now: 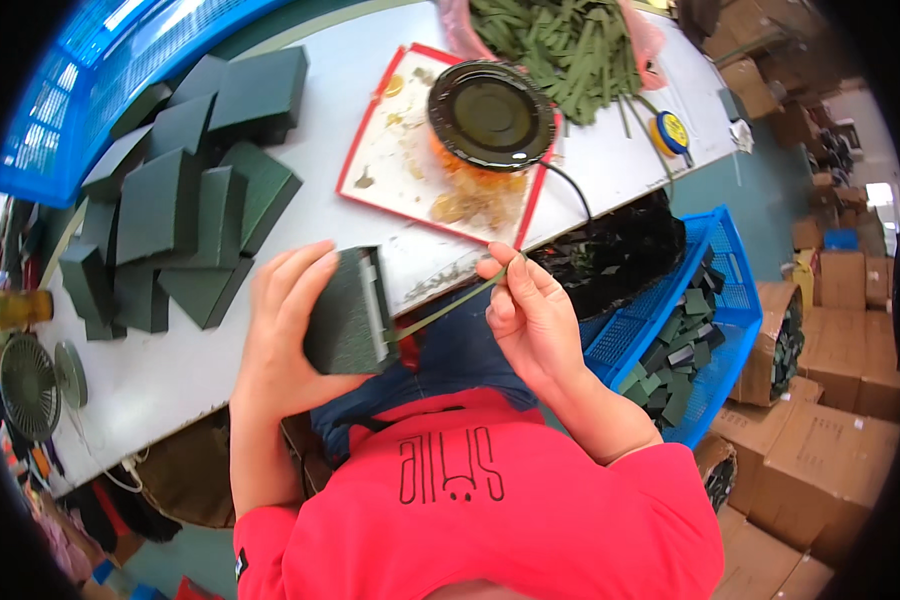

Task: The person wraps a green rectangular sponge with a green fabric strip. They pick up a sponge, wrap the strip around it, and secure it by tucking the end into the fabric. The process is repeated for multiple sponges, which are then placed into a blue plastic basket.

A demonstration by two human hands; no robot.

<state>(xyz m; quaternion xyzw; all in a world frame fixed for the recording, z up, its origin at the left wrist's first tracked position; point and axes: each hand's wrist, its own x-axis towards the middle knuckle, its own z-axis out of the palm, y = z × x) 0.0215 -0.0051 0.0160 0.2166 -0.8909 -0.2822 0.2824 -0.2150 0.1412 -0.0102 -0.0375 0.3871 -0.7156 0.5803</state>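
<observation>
My left hand point(282, 325) grips a dark green box point(342, 318) over the front edge of the table, fingers along one side and thumb underneath. A pale strip shows along the box's right edge. From near its lower right corner a narrow green ribbon point(452, 308) runs up to my right hand point(532, 312), which pinches the far end between thumb and fingers. Whether the ribbon is fixed to the box, I cannot tell. Left of my hands, several similar green boxes point(158, 205) lie heaped on the white table point(320, 215).
A round black pan point(490, 112) with a cable stands on a stained, red-edged board point(385, 165). Behind it are loose green ribbons point(560, 50) in a pink bag. A tape measure point(670, 133), a small fan point(30, 385), a blue crate point(735, 300) of green pieces and cardboard boxes point(840, 345) stand around.
</observation>
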